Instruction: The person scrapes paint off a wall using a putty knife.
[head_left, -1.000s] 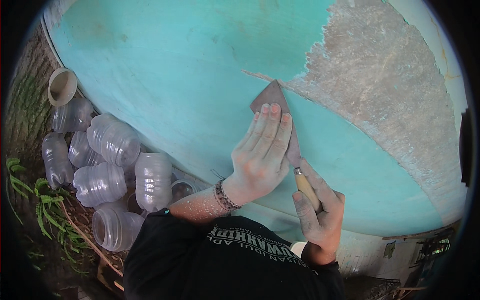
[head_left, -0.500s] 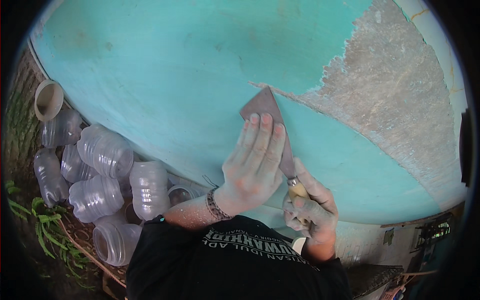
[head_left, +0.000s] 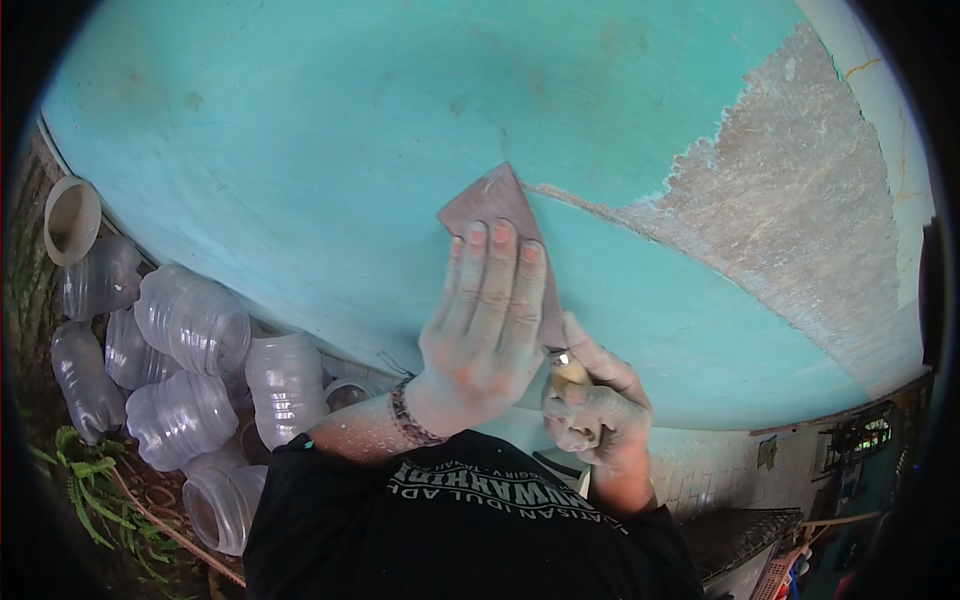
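Here's the right hand (head_left: 600,400), wrapped firmly round the handle of the trowel (head_left: 488,202), its forefinger stretched up beside the base of the blade and its thumb across the grip. And the left hand (head_left: 485,330), open and flat, fingers straight and nearly together, lies over the blade, grasping nothing, pale dust all over its skin! A dark bracelet (head_left: 408,415) circles that wrist, and specks dot the forearm behind it. The trowel sits flat against the turquoise wall (head_left: 290,150), tip pointing up, its right edge just beside the end of a thin bare strip (head_left: 575,200). Follow that strip rightward and it runs into a big grey patch (head_left: 790,210), ragged along its upper left edge. Below the hands, a black shirt (head_left: 470,530) with pale lettering. Over to the left, clear plastic bottles (head_left: 185,420) crowd together near the wall's lower edge, a whitish tub (head_left: 58,225) tipped open at their far end, and a green fern (head_left: 90,485) spreads below them. Lower right, a reddish basket (head_left: 775,575) peeks in.
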